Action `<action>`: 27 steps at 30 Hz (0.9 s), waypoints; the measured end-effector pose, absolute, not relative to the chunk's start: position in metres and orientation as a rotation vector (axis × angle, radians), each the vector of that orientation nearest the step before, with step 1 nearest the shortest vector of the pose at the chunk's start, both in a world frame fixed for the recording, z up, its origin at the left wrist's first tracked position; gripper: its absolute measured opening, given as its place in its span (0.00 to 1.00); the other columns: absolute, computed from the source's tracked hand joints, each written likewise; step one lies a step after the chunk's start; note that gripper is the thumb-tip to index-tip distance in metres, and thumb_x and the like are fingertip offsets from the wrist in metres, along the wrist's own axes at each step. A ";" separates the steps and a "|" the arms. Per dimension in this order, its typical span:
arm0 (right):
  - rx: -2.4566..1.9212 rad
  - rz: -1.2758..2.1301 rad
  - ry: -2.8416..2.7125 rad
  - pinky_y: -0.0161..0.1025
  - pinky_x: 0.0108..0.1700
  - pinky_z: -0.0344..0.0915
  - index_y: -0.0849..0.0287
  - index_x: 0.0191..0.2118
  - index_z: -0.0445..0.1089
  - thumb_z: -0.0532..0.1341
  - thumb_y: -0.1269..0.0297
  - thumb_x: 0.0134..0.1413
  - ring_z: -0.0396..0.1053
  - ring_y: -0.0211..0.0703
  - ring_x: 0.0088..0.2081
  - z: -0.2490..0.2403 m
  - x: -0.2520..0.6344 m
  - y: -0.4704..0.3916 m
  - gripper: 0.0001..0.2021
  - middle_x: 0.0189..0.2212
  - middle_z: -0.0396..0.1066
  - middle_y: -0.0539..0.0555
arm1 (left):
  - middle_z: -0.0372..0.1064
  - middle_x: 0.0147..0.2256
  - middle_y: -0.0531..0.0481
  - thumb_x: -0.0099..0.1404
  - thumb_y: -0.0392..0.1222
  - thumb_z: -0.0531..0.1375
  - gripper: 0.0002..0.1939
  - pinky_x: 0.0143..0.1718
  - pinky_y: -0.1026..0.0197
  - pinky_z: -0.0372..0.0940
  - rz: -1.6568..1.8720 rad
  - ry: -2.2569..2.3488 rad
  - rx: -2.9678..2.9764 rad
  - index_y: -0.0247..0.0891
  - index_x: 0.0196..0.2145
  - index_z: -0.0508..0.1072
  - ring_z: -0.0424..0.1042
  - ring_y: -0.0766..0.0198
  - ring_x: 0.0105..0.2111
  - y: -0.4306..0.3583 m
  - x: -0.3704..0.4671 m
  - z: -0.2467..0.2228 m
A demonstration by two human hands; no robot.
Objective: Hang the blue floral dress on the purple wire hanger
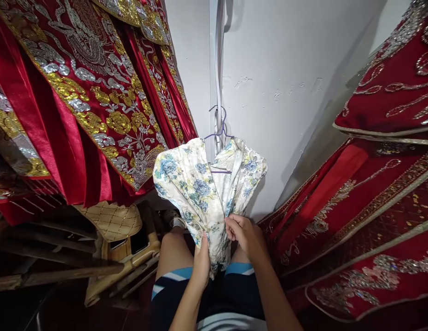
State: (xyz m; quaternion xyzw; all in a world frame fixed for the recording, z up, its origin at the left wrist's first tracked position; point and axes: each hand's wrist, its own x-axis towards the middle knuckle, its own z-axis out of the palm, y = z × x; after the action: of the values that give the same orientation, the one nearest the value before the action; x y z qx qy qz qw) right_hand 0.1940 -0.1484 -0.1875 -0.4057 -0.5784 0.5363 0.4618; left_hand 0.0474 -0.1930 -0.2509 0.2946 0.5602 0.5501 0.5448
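Note:
A white blouse (200,184) with blue and yellow flowers hangs in front of me on a thin purple hanger (223,128). Its neckline makes a deep V, and the lower part is gathered over my lap. My left hand (202,257) grips the cloth low on the left side, thumb on top. Higher up, at the right edge of the front opening, my right hand (242,232) pinches the fabric with curled fingers. The lower hem is bunched, partly hidden behind my left hand.
Red costumes (107,101) with gold and silver sequins hang at the left, and more red beaded garments (383,184) at the right. A bamboo chair (138,257) stands at lower left. Behind the blouse is a white wall (269,69) with a pale strap (217,59).

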 end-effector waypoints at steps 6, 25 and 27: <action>-0.974 1.429 -1.367 0.37 0.25 0.52 0.56 0.22 0.64 0.57 0.55 0.61 0.55 0.36 0.19 -0.178 0.200 -0.154 0.18 0.15 0.60 0.47 | 0.65 0.62 0.37 0.60 0.73 0.57 0.40 0.65 0.47 0.57 1.414 1.347 0.472 0.38 0.57 0.70 0.54 0.42 0.68 -0.197 0.065 -0.248; -1.015 1.377 -1.635 0.33 0.22 0.54 0.59 0.29 0.74 0.57 0.62 0.59 0.58 0.34 0.16 -0.123 0.200 -0.134 0.12 0.14 0.66 0.46 | 0.71 0.36 0.47 0.74 0.44 0.51 0.12 0.41 0.60 0.62 1.473 1.249 1.623 0.39 0.38 0.72 0.70 0.58 0.38 -0.170 0.073 -0.223; -0.970 1.382 -1.707 0.33 0.22 0.55 0.59 0.29 0.74 0.58 0.63 0.58 0.59 0.34 0.17 -0.111 0.194 -0.130 0.11 0.15 0.67 0.46 | 0.70 0.40 0.46 0.73 0.44 0.53 0.09 0.44 0.59 0.62 1.586 1.290 1.579 0.39 0.44 0.71 0.69 0.58 0.42 -0.167 0.068 -0.215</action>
State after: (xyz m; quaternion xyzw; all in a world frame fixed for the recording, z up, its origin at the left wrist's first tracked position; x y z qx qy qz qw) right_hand 0.1940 -0.1301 -0.1107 -0.3767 -0.6627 0.5366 0.3619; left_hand 0.0682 -0.1673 -0.2151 0.5875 0.4802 0.5902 0.2755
